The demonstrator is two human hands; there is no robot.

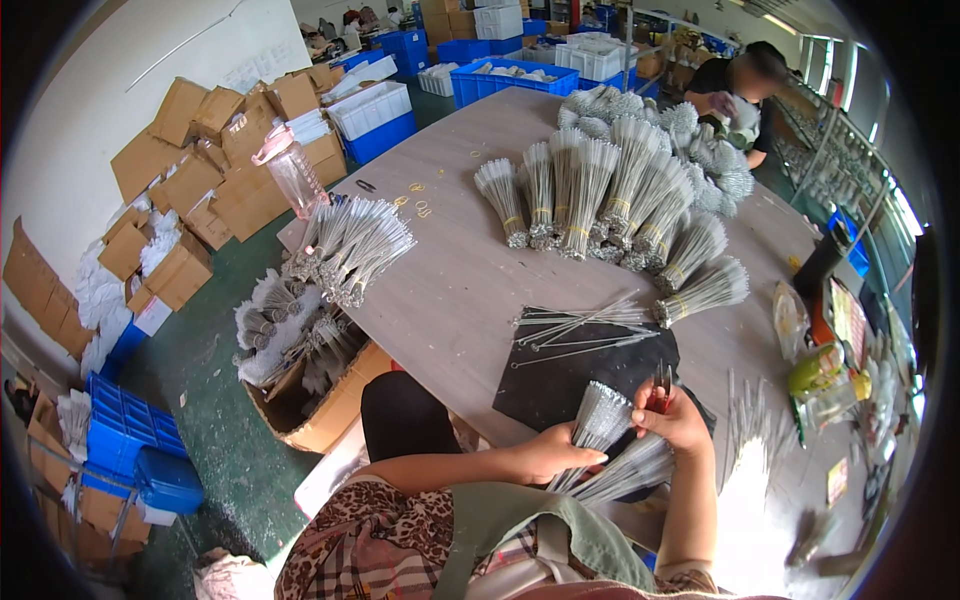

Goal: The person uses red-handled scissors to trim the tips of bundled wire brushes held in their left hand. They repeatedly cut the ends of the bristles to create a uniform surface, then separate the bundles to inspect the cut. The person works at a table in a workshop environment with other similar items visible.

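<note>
My left hand (552, 454) is closed round a bundle of thin wire brushes (602, 415), pale bristle ends pointing up and away from me. Close beside it, my right hand (676, 420) grips small red-handled pliers (660, 398), jaws upward, its fingertips by the bundle's bristle ends. Another sheaf of brushes (640, 465) lies under my hands near my lap. Ahead of them, a black mat (540, 375) carries several loose wire brushes (590, 328) with small looped ends. Whether my right fingers also pinch a single brush is too small to tell.
Yellow-banded brush bundles (580, 195) crowd the table's far right; more bundles (355, 245) lie at its left edge by a pink bottle (290, 165). An open carton (300, 425) of brushes stands on the left. A co-worker (745, 100) sits across. Packets and bottles (825, 370) line the right.
</note>
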